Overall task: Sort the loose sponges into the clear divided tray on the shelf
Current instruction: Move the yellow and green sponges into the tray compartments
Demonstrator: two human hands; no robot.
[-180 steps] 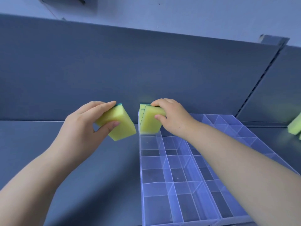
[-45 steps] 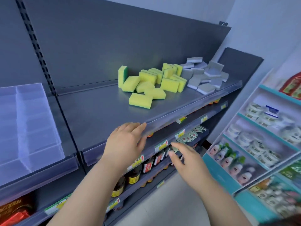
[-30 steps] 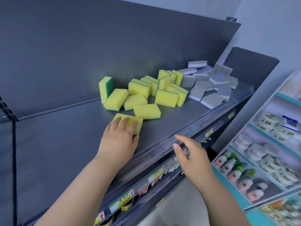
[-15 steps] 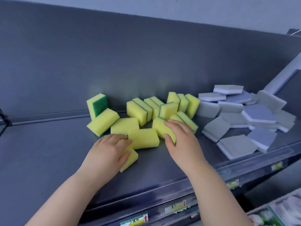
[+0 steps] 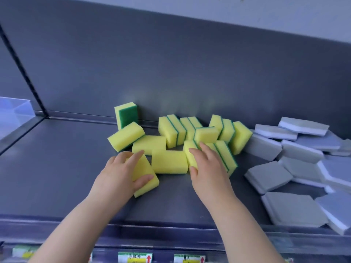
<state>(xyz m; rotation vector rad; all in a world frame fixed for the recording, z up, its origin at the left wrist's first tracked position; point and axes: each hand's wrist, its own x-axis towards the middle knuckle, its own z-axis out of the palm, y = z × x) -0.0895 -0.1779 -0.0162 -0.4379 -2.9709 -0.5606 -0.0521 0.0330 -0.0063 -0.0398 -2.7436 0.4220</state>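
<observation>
Head view: both hands were at the yellow sponge heap (image 5: 171, 130) on the shelf (image 5: 57, 168), probably taking one each to save trips.
Left hand (image 5: 121, 173): gripped a yellow sponge (image 5: 147, 180), thumb on its near side.
Right hand (image 5: 207, 168): pinched a second yellow sponge (image 5: 190, 149) at the heap's 6 o'clock edge.
Clear divided tray (image 5: 13, 111): 9 o'clock, well apart, only a corner showing.
Change: a second earlier the right hand had hung below the shelf edge.
</observation>
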